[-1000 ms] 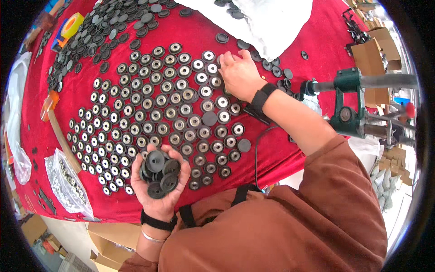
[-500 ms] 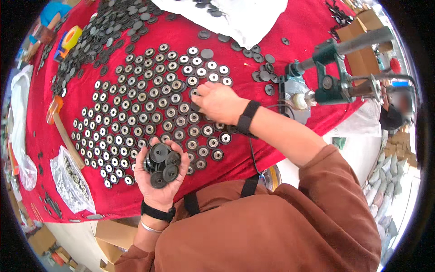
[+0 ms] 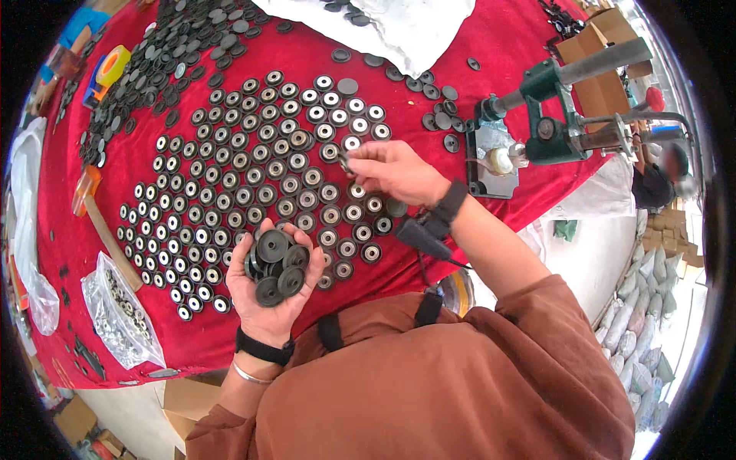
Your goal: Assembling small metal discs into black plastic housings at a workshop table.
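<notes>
My left hand (image 3: 264,310), palm up and fingers curled, cups a small pile of round black discs (image 3: 290,281) with raised rims and hubs. It is over the near edge of many black discs with silver rings (image 3: 223,199), laid out in close rows on the red cloth. My right hand (image 3: 395,172) is above the right side of these rows, thumb and fingers pinched together. The dark edge of a black disc (image 3: 346,162) shows at its fingertips, partly hidden by them. A plain black disc (image 3: 395,207) lies beneath the right wrist.
A green hand press (image 3: 546,126) stands at right. Loose black discs (image 3: 165,80) are heaped at far left, near a yellow tape roll (image 3: 113,66). A hammer (image 3: 107,230) and a clear bag of small metal parts (image 3: 123,310) lie left. White cloth (image 3: 391,34) lies at the back.
My right hand has shifted slightly right, with a disc edge now showing at its fingertips. My left hand still cups the discs. The whole view has shifted a little.
</notes>
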The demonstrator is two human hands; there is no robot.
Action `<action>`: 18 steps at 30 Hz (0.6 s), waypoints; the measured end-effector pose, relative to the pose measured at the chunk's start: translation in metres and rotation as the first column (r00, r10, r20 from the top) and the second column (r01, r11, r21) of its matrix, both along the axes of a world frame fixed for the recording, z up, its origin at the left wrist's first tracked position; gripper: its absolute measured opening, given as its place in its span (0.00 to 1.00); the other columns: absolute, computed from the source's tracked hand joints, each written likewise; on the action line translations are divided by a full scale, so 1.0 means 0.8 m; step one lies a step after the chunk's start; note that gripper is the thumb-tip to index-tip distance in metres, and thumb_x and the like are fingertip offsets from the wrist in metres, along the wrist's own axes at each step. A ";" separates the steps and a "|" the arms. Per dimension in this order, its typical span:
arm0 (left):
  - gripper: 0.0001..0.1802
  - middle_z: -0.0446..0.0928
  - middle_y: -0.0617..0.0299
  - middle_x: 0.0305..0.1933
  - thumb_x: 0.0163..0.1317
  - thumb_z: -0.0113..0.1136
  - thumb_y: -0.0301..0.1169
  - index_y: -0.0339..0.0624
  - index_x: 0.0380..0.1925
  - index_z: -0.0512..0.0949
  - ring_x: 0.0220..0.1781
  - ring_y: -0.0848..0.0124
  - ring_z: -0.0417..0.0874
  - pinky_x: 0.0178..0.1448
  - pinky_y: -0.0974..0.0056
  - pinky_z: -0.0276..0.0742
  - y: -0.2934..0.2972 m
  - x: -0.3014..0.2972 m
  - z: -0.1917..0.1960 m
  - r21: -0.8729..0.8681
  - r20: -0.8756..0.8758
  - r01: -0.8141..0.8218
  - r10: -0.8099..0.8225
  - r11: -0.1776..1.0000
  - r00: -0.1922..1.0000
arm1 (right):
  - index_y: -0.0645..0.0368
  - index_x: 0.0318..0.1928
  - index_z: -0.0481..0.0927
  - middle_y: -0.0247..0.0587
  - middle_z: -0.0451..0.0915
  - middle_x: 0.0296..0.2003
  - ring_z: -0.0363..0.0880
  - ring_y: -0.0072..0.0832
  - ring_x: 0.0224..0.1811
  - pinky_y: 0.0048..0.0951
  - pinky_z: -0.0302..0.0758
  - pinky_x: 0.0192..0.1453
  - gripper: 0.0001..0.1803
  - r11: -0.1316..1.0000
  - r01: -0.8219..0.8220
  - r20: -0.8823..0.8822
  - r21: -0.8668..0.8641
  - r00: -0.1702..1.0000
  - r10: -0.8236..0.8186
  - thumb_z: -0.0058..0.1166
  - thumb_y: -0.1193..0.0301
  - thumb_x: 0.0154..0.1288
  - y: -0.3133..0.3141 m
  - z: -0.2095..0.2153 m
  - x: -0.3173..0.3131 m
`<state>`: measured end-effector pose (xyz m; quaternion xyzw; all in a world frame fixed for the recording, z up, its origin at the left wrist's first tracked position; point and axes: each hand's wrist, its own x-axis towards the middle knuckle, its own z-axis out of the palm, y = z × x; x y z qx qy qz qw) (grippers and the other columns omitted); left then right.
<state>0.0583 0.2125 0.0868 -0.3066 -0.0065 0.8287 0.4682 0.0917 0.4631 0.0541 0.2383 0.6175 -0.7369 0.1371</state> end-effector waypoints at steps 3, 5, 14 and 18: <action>0.15 0.73 0.57 0.46 0.61 0.48 0.40 0.46 0.42 0.78 0.52 0.61 0.72 0.57 0.48 0.69 0.001 0.001 -0.002 0.002 -0.058 0.029 -0.029 1.000 0.998 | 0.66 0.49 0.72 0.51 0.76 0.46 0.78 0.30 0.43 0.26 0.74 0.42 0.15 0.703 0.019 -0.097 -0.711 0.987 -0.126 0.43 0.67 0.69 0.010 -0.010 0.026; 0.16 0.73 0.57 0.46 0.62 0.48 0.41 0.47 0.42 0.78 0.52 0.61 0.73 0.56 0.48 0.70 0.004 -0.001 -0.002 -0.012 -0.054 0.045 -0.045 0.999 0.998 | 0.68 0.48 0.72 0.52 0.76 0.45 0.78 0.31 0.44 0.28 0.75 0.44 0.17 0.696 0.028 -0.114 -0.718 0.981 -0.157 0.41 0.67 0.69 0.007 -0.009 0.032; 0.16 0.74 0.54 0.45 0.61 0.47 0.41 0.46 0.40 0.78 0.50 0.58 0.74 0.57 0.45 0.69 0.012 -0.005 -0.005 -0.016 0.011 0.057 -0.056 0.998 0.998 | 0.65 0.47 0.72 0.44 0.79 0.36 0.81 0.27 0.33 0.25 0.78 0.35 0.13 0.924 0.316 0.056 -0.213 0.949 -0.312 0.47 0.69 0.67 0.024 -0.001 0.031; 0.16 0.74 0.54 0.45 0.61 0.47 0.41 0.46 0.40 0.78 0.50 0.58 0.74 0.58 0.45 0.68 0.014 -0.008 -0.009 -0.017 0.030 0.066 -0.065 0.998 0.997 | 0.65 0.44 0.75 0.40 0.80 0.33 0.78 0.21 0.28 0.20 0.75 0.32 0.13 0.947 0.293 0.090 0.128 0.948 -0.306 0.49 0.69 0.65 0.033 -0.003 0.030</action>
